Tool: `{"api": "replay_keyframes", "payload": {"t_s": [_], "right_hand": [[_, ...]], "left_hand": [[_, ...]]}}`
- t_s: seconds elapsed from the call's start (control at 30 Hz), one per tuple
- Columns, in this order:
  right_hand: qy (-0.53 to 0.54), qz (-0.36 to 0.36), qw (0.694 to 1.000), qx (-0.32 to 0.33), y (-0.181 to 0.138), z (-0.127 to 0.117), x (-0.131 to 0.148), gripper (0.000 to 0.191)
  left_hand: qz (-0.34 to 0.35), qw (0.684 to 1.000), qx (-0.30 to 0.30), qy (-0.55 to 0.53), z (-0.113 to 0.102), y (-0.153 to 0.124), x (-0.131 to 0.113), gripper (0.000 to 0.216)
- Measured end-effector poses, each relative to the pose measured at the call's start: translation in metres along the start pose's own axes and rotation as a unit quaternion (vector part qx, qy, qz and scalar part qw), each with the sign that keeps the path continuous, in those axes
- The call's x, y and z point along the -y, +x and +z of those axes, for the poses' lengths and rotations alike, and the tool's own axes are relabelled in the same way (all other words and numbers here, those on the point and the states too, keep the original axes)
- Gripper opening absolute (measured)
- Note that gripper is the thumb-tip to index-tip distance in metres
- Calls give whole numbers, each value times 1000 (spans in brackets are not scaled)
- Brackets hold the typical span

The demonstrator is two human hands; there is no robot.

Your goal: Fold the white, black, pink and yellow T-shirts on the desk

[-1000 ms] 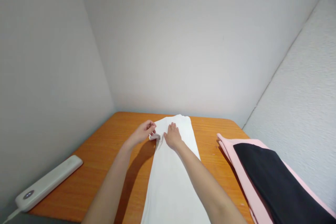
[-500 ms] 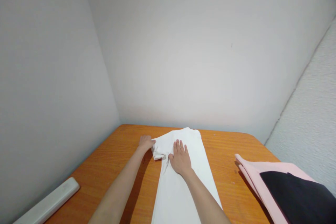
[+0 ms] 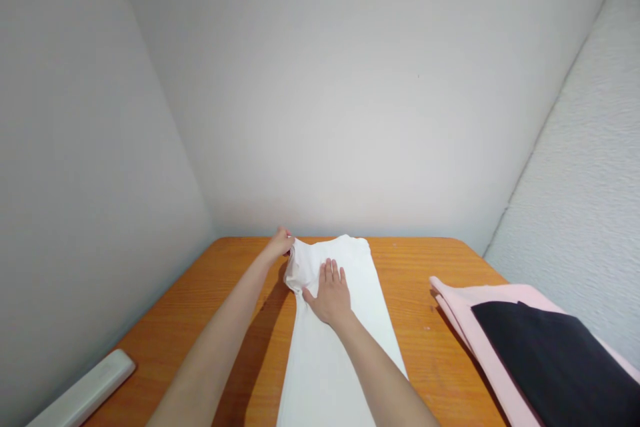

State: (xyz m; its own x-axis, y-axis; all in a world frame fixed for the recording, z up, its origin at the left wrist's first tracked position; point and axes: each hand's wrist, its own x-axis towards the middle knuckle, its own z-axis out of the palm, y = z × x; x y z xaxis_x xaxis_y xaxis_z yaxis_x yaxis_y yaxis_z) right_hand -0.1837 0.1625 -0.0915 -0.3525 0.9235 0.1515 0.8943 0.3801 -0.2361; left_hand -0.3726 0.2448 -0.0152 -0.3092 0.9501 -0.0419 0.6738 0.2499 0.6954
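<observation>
A white shirt (image 3: pixel 345 340), folded lengthwise into a long strip, lies on the wooden table. At its far left, my left hand (image 3: pixel 283 243) pinches the edge of the short sleeve (image 3: pixel 303 263) and holds it raised off the wood. The sleeve bunches into creases where it meets the body of the shirt. My right hand (image 3: pixel 330 293) rests flat on the shirt just right of those creases, palm down, its thumb spread from the fingers. The shirt's near end runs out of view at the bottom.
To the right, folded pink cloth (image 3: pixel 463 307) lies with a black folded cloth (image 3: pixel 550 353) on top. A long white bar-like object (image 3: pixel 85 387) sits at the lower left. Walls border the wooden table (image 3: pixel 415 267) at the back and sides.
My left hand has lifted the sleeve edge up and away from the table. My right hand stays flat on the shirt, its thumb spread wider. The view has shifted slightly.
</observation>
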Motion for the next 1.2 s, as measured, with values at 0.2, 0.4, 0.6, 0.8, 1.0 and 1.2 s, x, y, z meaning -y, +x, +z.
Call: {"api": "replay_keyframes", "payload": {"t_s": [0.2,0.4,0.6,0.8,1.0,1.2], "right_hand": [[-66,84,987,117,-18,-31,47,56],[-63,-54,966,246,-46,-79,84,44],[113,-187,942,254,-23,-128,20,48],[72,34,996,44,22,-92,-47,44],[43,6,998,44,20,-32,-58,50],[1,3,999,49,28,-1,-71,57]], "left_hand": [[104,990,91,-21,54,-13,-59,29],[231,957,175,-18,65,-53,-51,19],[280,948,145,32,24,-105,18,30],[301,932,79,185,27,-144,20,28],[328,909,42,252,39,-143,25,13],[348,880,33,322,39,-151,27,22]]}}
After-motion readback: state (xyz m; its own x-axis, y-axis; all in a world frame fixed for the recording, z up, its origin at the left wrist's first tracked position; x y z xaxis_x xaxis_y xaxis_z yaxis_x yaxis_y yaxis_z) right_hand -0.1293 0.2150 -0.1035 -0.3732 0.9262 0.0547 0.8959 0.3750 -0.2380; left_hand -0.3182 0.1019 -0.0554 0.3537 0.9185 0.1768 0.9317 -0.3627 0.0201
